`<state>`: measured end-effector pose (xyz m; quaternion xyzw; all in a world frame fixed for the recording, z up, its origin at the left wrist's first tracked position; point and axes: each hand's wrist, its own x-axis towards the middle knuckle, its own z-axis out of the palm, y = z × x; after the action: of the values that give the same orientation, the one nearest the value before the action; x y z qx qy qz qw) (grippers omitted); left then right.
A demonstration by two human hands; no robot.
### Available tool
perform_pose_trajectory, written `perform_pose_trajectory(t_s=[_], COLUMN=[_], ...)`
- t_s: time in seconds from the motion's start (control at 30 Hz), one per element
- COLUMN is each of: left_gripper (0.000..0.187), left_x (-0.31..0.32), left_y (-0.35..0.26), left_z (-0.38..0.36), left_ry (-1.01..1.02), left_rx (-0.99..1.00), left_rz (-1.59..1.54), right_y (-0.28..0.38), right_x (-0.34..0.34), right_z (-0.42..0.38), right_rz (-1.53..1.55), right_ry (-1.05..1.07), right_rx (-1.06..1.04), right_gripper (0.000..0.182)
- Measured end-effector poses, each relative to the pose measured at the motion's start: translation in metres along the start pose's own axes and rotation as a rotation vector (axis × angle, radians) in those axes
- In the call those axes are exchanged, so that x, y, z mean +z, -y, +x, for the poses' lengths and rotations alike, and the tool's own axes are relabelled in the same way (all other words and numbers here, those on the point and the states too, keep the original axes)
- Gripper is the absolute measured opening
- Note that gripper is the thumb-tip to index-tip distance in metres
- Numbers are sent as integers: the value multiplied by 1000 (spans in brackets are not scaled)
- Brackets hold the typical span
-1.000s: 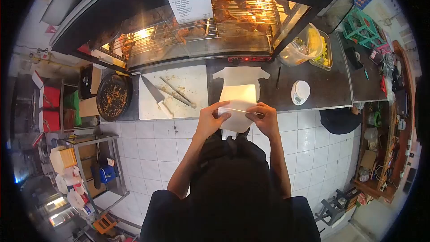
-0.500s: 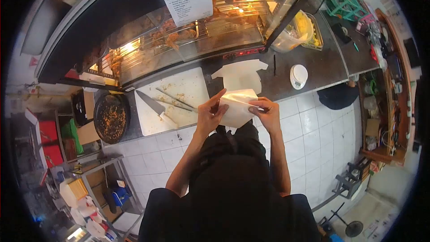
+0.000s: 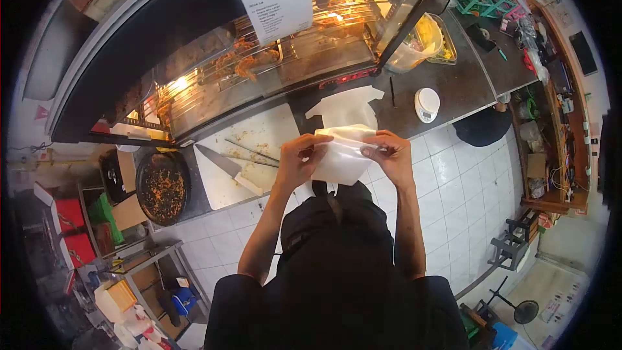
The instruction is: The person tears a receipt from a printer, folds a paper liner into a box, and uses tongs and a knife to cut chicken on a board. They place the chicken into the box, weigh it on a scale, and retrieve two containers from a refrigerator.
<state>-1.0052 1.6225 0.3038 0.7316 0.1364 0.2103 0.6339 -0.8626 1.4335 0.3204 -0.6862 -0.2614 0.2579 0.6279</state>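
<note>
A sheet of white paper point(image 3: 342, 161) is stretched between my two hands, just in front of the counter edge. My left hand point(image 3: 300, 158) pinches its upper left corner. On the opposite side, my right hand point(image 3: 391, 157) grips the upper right corner between thumb and fingers. Just beyond the paper, an unfolded white takeaway box point(image 3: 346, 107) stands on the dark counter, its flaps spread; the sheet hides its near part. Left of my hands, a knife point(image 3: 223, 163) and metal tongs point(image 3: 253, 152) lie on a crumb-strewn white cutting board point(image 3: 223, 198).
A lit warming cabinet point(image 3: 272, 84) with fried chicken pieces point(image 3: 256, 63) runs along the back, a receipt point(image 3: 275, 0) hanging on its front. A white kitchen scale point(image 3: 427, 104) and a plastic tub point(image 3: 414, 52) stand to the right. A black pan point(image 3: 162, 188) with crumbs sits left.
My hands have moved slightly apart, drawing the paper wider, and its top edge is now folded over or bunched. The whole view has shifted a little.
</note>
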Motion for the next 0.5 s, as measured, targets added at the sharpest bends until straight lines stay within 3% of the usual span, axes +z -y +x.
perform_pose_trajectory(t_s=[0.1, 0.3, 0.5], left_gripper=[24, 24, 33], left_x=[-3, -8, -5], left_y=[-7, -13, -27], left_z=[4, 7, 15], left_ry=[-58, -11, -39], left_rx=[13, 76, 282], left_rz=[27, 57, 169], right_y=[9, 19, 25], right_x=[1, 3, -3], right_z=[1, 3, 3], right_rz=[8, -33, -75], right_ry=[52, 52, 25], right_rx=[53, -37, -26], right_gripper=[28, 32, 30])
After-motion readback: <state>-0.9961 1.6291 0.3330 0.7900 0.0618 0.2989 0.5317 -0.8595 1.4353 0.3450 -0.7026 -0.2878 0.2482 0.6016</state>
